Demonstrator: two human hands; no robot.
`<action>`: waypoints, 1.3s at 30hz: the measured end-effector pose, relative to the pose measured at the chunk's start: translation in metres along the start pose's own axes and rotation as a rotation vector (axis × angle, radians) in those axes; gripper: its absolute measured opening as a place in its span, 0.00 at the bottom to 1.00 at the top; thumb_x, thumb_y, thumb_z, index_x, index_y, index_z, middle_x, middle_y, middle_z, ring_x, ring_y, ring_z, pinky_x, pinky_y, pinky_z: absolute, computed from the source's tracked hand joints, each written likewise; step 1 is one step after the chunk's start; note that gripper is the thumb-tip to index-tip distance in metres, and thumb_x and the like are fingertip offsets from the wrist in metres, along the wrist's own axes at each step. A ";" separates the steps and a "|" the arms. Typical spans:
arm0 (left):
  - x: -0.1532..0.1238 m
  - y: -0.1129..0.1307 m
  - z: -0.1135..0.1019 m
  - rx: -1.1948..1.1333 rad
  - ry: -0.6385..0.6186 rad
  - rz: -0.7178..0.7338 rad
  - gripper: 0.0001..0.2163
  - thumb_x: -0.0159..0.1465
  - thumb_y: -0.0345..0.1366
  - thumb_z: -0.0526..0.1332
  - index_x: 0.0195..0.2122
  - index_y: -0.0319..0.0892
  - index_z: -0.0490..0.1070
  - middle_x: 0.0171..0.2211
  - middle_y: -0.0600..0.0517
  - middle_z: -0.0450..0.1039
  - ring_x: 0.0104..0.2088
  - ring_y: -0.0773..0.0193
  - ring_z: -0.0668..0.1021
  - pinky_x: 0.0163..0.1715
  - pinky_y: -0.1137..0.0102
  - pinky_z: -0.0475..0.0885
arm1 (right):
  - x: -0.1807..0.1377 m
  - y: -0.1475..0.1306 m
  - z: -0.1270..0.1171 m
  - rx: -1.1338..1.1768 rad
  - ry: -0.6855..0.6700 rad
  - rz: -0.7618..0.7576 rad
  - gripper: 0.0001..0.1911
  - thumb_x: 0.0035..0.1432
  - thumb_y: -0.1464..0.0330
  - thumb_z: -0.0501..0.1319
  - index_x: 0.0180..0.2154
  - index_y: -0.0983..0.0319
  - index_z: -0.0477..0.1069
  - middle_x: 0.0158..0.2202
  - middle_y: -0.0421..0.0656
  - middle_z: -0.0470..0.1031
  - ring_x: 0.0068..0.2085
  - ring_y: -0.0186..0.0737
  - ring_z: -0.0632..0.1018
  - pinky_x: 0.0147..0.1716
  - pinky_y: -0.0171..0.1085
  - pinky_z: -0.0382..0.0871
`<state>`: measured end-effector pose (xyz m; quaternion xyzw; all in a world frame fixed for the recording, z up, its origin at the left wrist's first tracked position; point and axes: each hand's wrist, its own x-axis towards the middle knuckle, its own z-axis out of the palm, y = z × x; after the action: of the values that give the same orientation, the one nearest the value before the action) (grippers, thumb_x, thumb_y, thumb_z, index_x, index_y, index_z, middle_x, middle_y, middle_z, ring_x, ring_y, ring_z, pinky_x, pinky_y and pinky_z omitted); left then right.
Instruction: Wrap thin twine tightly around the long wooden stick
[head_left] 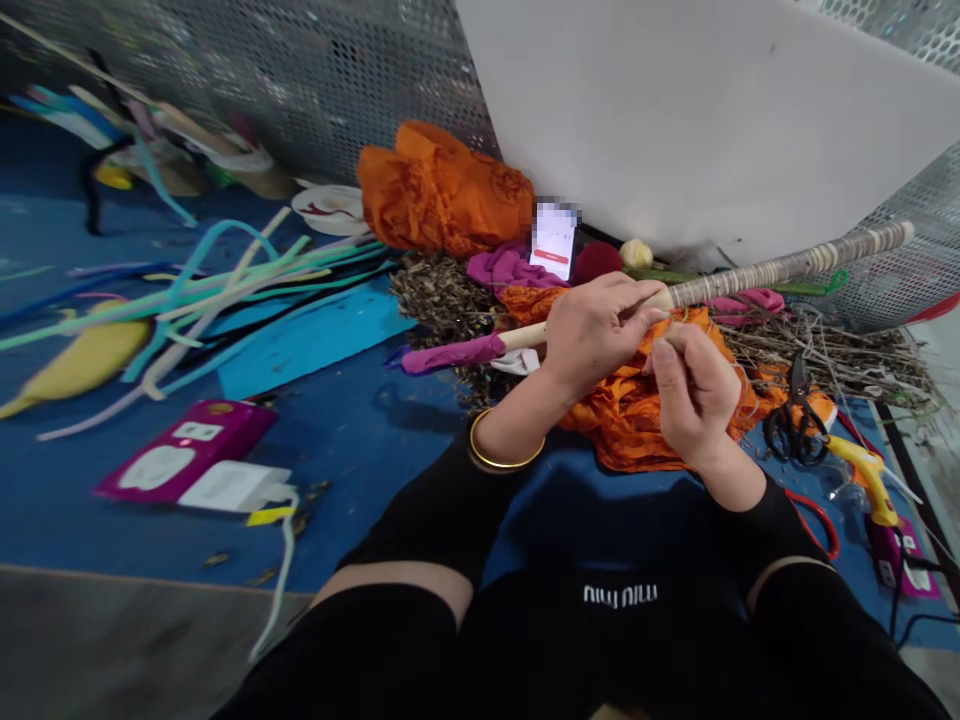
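My left hand (596,330) is closed round a long pale stick (795,262), held at a slant. Grey and beige wrapping in close turns covers the stick's right part, and magenta cloth (454,354) covers its left end. Just right of and below the left hand, my right hand (694,385) is pinched close to the stick. What its fingertips hold, if anything, is too small to make out. Crumpled orange cloth (637,435) lies beneath both hands, over bundles of dry stalks (832,350).
A lit phone (553,240) leans behind the stick beside a bunched orange cloth (442,195). Black scissors (796,420) and a yellow glue gun (862,470) lie right. Pipe cleaners (217,280), a yellow object (86,360) and a purple power strip (187,450) lie left.
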<state>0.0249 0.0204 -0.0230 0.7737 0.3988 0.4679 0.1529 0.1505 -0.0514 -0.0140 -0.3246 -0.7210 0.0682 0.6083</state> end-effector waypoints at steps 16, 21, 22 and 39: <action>0.000 0.001 -0.003 0.187 -0.080 0.017 0.14 0.70 0.42 0.61 0.51 0.49 0.84 0.38 0.51 0.82 0.34 0.62 0.79 0.35 0.68 0.69 | 0.031 0.011 -0.059 -0.024 -0.080 0.006 0.13 0.70 0.66 0.60 0.31 0.57 0.75 0.36 0.42 0.74 0.42 0.42 0.78 0.44 0.48 0.77; -0.002 0.004 -0.003 0.199 -0.089 0.026 0.14 0.72 0.44 0.60 0.50 0.49 0.84 0.39 0.52 0.83 0.34 0.62 0.80 0.34 0.69 0.68 | 0.030 0.024 -0.054 -0.018 -0.122 -0.035 0.13 0.71 0.64 0.57 0.33 0.55 0.75 0.40 0.44 0.74 0.45 0.44 0.78 0.46 0.49 0.79; -0.003 0.005 -0.003 0.205 -0.095 0.038 0.14 0.72 0.45 0.60 0.49 0.49 0.84 0.39 0.52 0.83 0.34 0.62 0.80 0.34 0.69 0.68 | 0.030 0.027 -0.054 -0.021 -0.126 -0.029 0.13 0.71 0.63 0.57 0.33 0.55 0.75 0.40 0.44 0.74 0.45 0.45 0.78 0.47 0.50 0.79; -0.007 0.010 -0.002 0.450 -0.147 0.406 0.14 0.73 0.35 0.54 0.50 0.42 0.80 0.38 0.46 0.82 0.36 0.58 0.82 0.31 0.65 0.67 | 0.034 0.044 -0.050 -0.086 -0.160 0.171 0.17 0.72 0.56 0.58 0.31 0.57 0.71 0.39 0.42 0.74 0.47 0.41 0.80 0.54 0.51 0.81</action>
<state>0.0264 0.0084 -0.0198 0.8836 0.3178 0.3318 -0.0903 0.2118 -0.0134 0.0051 -0.4040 -0.7392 0.1146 0.5265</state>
